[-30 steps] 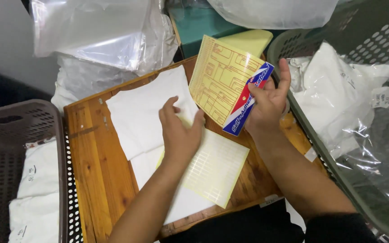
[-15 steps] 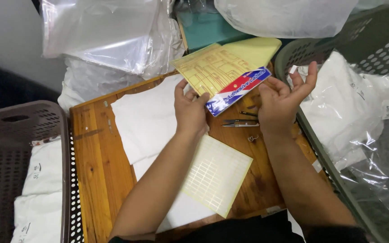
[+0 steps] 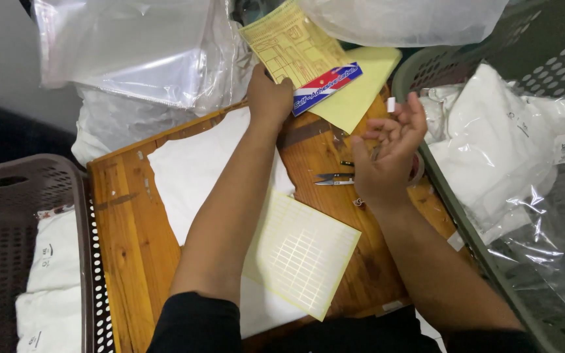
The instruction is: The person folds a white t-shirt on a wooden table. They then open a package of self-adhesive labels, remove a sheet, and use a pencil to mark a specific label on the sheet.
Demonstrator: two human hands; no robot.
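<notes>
- Head view: the left hand (image 3: 269,98) has carried the yellow label pack (image 3: 299,49), with its red-and-blue header strip, from the board's middle up past the far edge of the wooden board (image 3: 125,216); it grips the pack's lower edge.
- The right hand (image 3: 387,153), which held the pack 1 second ago, has let go and is open, palm up, with 1 small white sticker (image 3: 391,104) at a fingertip, so the labelling work seems under way.
- Count: 1 label sheet (image 3: 302,252) on the board, 1 pair of small scissors (image 3: 335,178), 2 baskets, left (image 3: 8,189) and right (image 3: 544,39).
</notes>
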